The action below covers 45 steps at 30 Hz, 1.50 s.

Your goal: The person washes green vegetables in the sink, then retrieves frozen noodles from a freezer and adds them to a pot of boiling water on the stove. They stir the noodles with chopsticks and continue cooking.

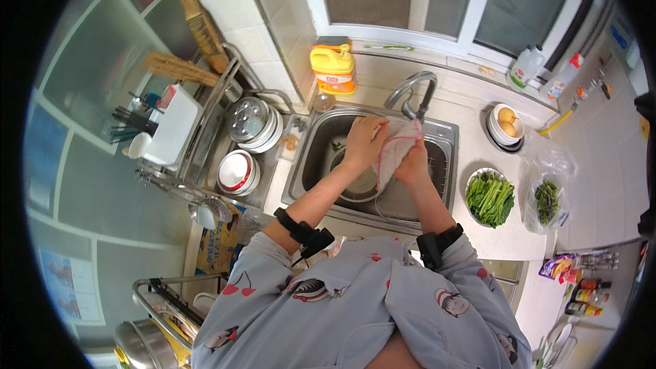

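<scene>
A thin white cloth (395, 151) with pink edging hangs over the sink, just below the curved metal faucet (416, 82). My right hand (412, 161) grips its right side. At the cloth's left edge is my left hand (363, 143), palm down with bent fingers; whether they pinch the fabric cannot be seen. Under both hands lies the stainless steel sink (328, 118). A round metal basin (359, 193) stands inside it, partly covered by my left forearm and the cloth. Green leaf scraps (337, 146) lie in the sink to the left of my left hand.
Stacked bowls (238, 171) and plates (266, 133) stand left of the sink. A yellow detergent jug (333, 70) is behind it. On the right counter are a bowl of leafy greens (490, 199), a plastic bag with greens (547, 202) and a bowl with pears (506, 130).
</scene>
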### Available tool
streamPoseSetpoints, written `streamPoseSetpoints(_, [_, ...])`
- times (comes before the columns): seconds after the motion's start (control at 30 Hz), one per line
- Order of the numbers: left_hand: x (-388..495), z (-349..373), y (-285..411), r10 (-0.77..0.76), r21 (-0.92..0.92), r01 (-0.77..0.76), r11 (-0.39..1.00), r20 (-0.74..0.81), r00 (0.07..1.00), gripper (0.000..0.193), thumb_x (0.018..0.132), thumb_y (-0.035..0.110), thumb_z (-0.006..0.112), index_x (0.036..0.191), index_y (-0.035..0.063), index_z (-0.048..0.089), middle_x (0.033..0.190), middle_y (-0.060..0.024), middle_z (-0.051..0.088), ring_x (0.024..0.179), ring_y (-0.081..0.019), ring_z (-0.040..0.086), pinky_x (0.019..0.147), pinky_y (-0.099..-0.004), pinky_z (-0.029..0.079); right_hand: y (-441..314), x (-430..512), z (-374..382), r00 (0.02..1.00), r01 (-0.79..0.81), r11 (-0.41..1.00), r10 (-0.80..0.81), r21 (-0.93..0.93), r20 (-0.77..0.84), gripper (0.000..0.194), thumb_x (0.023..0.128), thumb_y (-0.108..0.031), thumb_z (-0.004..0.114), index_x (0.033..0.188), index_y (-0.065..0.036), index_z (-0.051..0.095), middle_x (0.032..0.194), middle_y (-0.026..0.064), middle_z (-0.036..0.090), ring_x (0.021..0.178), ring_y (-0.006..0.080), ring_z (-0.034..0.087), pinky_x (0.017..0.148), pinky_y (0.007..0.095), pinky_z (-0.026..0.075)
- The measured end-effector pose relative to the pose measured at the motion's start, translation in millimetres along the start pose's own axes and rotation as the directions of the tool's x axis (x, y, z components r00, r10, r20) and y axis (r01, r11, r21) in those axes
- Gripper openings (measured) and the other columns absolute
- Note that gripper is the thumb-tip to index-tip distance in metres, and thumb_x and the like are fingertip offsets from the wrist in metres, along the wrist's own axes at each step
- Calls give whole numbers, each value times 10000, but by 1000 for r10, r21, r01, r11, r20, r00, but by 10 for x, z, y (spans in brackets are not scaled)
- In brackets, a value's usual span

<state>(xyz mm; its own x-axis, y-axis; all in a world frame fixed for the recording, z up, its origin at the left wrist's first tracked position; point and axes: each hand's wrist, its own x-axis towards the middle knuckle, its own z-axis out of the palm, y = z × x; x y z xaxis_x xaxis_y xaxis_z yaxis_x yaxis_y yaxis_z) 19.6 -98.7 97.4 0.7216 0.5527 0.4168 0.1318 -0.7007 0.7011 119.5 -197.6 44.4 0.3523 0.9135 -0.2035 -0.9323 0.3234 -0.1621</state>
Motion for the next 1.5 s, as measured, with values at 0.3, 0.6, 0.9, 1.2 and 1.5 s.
streamPoseSetpoints(0.3, [23,656,-69,-24,-56,26,998,35,999,517,690,206,784,1093,16,521,970,-123,569,816,-192,571,736,-329,483,-144,-183,99,990,125,965,-137,-230,-34,651,936,-624,227,1272,-120,468,1215,56,550,1087,224,530,939,385,421])
streamPoseSetpoints(0.6, [270,765,234,-147,-511,519,685,601,786,299,811,131,675,1056,26,539,931,-64,600,813,-135,594,704,-276,492,-581,-478,-223,949,287,890,-314,-355,-19,492,953,-465,380,1189,-63,535,1088,96,609,955,230,598,808,384,490])
streamPoseSetpoints(0.9, [790,925,391,460,-159,-432,888,274,845,432,845,157,621,1260,88,521,1192,-98,579,1121,-204,536,943,-324,421,-1037,-811,-297,975,133,806,-212,-577,-72,456,780,-184,681,1174,-3,540,989,97,635,849,184,627,711,339,518])
streamPoseSetpoints(1.2, [1096,1023,601,241,-316,24,948,768,593,235,696,183,756,843,27,658,762,-49,636,728,-140,590,656,-283,462,-1346,-816,-164,967,9,88,-255,-996,-14,573,674,-112,733,1152,31,451,980,144,594,826,239,611,716,350,482])
streamPoseSetpoints(1.5, [1970,852,1091,601,-86,-601,794,250,759,158,660,40,704,810,81,677,733,-84,611,739,-262,580,674,-362,453,-1799,-702,416,261,-131,-744,-663,-655,701,282,774,15,593,1053,-14,568,922,159,562,830,368,575,730,421,471])
